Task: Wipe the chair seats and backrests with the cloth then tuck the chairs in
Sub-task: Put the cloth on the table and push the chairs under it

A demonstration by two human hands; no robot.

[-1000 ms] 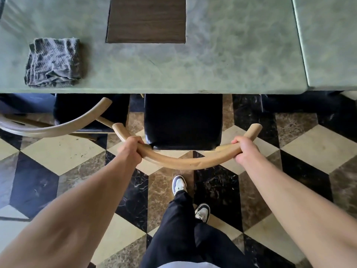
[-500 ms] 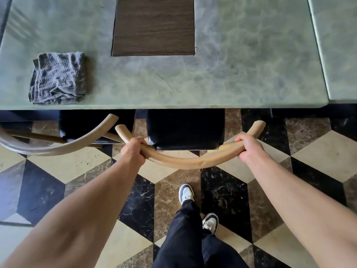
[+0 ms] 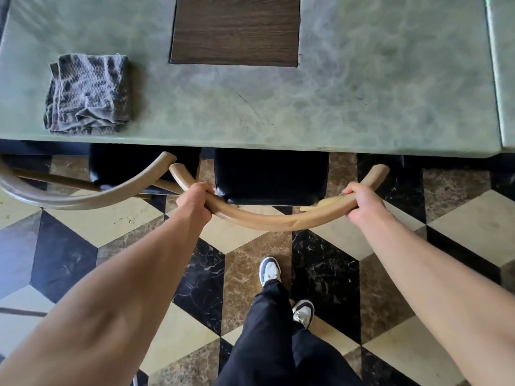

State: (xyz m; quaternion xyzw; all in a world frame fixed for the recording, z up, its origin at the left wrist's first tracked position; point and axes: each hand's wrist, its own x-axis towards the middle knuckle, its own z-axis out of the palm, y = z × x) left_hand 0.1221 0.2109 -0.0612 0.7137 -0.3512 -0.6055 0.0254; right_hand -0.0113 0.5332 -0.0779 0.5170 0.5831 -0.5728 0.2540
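Observation:
A chair with a curved wooden backrest (image 3: 276, 218) and a black seat (image 3: 270, 176) stands in front of me, its seat mostly under the green table (image 3: 362, 107). My left hand (image 3: 196, 200) grips the left part of the backrest rail. My right hand (image 3: 362, 203) grips the right part. A folded grey cloth (image 3: 87, 93) lies on the table at the left, near its front edge. A second chair (image 3: 83, 196) with the same curved rail stands to the left, its black seat partly under the table.
A dark wooden inset (image 3: 235, 30) sits in the tabletop. Another green table (image 3: 505, 65) adjoins on the right. The floor has a black, cream and brown diamond pattern (image 3: 250, 274). My legs and shoes (image 3: 269, 273) stand just behind the chair.
The chair has slid forward under the table, with less of its black seat showing. Both hands keep their grip on the backrest, and I have stepped closer.

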